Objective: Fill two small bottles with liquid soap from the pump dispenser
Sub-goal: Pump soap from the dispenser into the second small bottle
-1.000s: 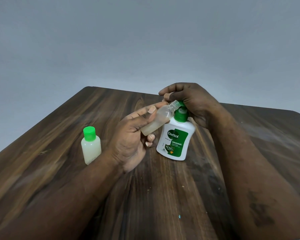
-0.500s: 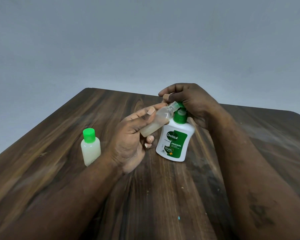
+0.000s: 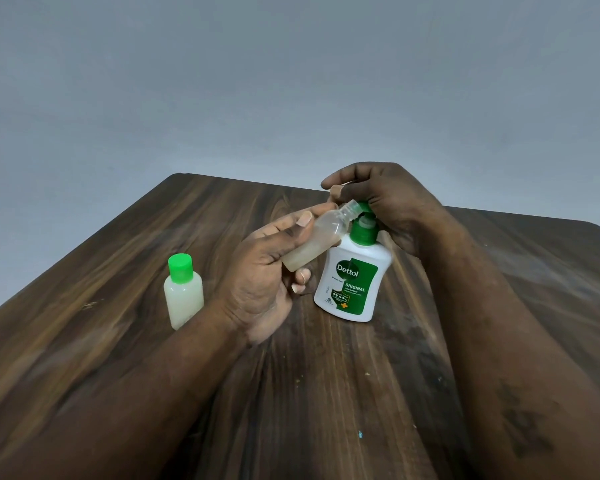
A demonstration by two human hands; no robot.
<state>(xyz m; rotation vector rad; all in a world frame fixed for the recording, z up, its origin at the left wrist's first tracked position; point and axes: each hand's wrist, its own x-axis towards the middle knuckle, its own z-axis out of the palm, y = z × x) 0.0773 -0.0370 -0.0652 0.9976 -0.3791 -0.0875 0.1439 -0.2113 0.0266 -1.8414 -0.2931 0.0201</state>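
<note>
table (image 3: 118,341): dark wood grain; everything is stood on it.
right hand (image 3: 392,202): laid over the pump head, fingers curled round it.
left hand (image 3: 264,271): fingers and thumb wrapped round the open bottle.
pump dispenser (image 3: 352,282): white with a green label, upright at table centre.
capped bottle (image 3: 183,296): green cap, filled with pale liquid, stood left of the left hand.
open bottle (image 3: 319,237): tilted, partly filled, mouth held at the pump nozzle.

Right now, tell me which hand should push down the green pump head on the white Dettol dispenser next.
Right. The right hand rests curled over the green pump head of the white Dettol dispenser; the left hand is holding the small clear plastic bottle tilted, mouth at the spout.
</note>
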